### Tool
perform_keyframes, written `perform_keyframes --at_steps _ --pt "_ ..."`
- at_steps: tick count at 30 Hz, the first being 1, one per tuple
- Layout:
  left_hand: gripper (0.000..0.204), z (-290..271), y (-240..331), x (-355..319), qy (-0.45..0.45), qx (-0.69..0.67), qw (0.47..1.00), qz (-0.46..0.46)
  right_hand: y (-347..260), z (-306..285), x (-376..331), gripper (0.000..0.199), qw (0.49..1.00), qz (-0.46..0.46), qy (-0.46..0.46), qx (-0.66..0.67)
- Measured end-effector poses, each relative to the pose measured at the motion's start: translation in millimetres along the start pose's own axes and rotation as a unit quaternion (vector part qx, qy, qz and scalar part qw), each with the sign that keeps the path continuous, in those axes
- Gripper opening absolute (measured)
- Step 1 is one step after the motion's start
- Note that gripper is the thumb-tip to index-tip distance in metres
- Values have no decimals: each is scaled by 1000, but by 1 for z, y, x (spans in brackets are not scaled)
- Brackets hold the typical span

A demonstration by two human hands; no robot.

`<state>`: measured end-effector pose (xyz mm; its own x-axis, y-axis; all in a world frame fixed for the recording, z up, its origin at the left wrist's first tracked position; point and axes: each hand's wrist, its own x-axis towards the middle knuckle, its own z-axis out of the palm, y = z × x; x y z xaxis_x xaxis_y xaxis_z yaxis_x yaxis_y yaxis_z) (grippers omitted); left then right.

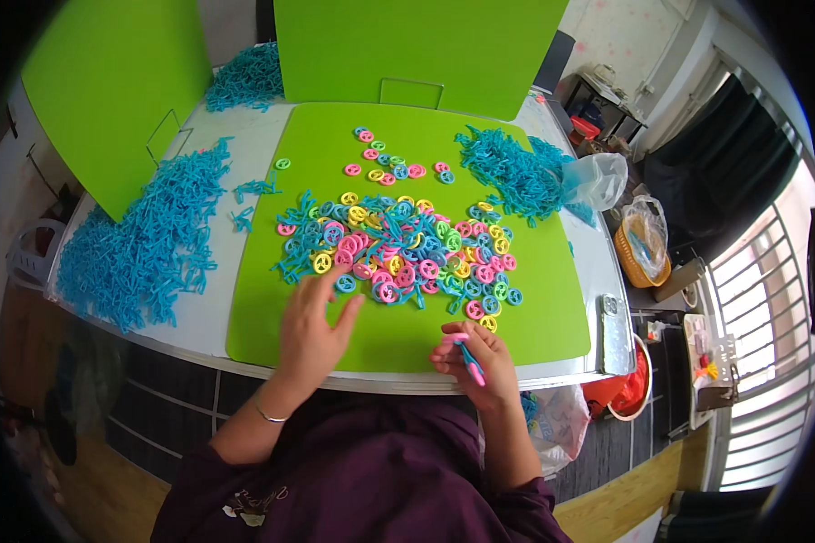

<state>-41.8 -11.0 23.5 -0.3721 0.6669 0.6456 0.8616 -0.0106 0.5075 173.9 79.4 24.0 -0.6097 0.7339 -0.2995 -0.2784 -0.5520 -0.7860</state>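
Note:
My left hand [312, 333] reaches to the near edge of a mixed heap of small plastic wheels [403, 267] in pink, yellow, blue and green. Its index finger is stretched out at a pink wheel, with the thumb held apart; I cannot tell whether the fingertip presses on it. In my right hand [491, 362], near the table's front edge, is a small blue plastic piece with pink wheels [468, 355] at its ends, pinched between thumb and fingers. Blue plastic pieces lie among the wheels in the heap.
Bigger piles of blue pieces lie at the left [149, 244], the back left [244, 77] and the right [512, 172]. Upright green boards [417, 54] stand behind the green mat [290, 330]. A phone [617, 335] lies at the right edge, near a clear plastic bag [598, 181].

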Motion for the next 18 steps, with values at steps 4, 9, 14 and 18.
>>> perform_keyframes --at_steps 4,9,14,18 --pt "40 -13 -19 -6 -45 106 993 -36 -22 -32 -35 23 989 -51 44 -133" --pt "24 -10 -23 -5 -91 25 994 -48 -69 -84 -116 14 831 -134 161 -515" --pt "15 -9 -24 -2 -95 -13 994 -47 -68 -87 -135 24 624 -155 201 -739" --pt "11 -11 0 6 -62 -115 987 -93 -50 -50 -108 26 699 -280 201 -627"
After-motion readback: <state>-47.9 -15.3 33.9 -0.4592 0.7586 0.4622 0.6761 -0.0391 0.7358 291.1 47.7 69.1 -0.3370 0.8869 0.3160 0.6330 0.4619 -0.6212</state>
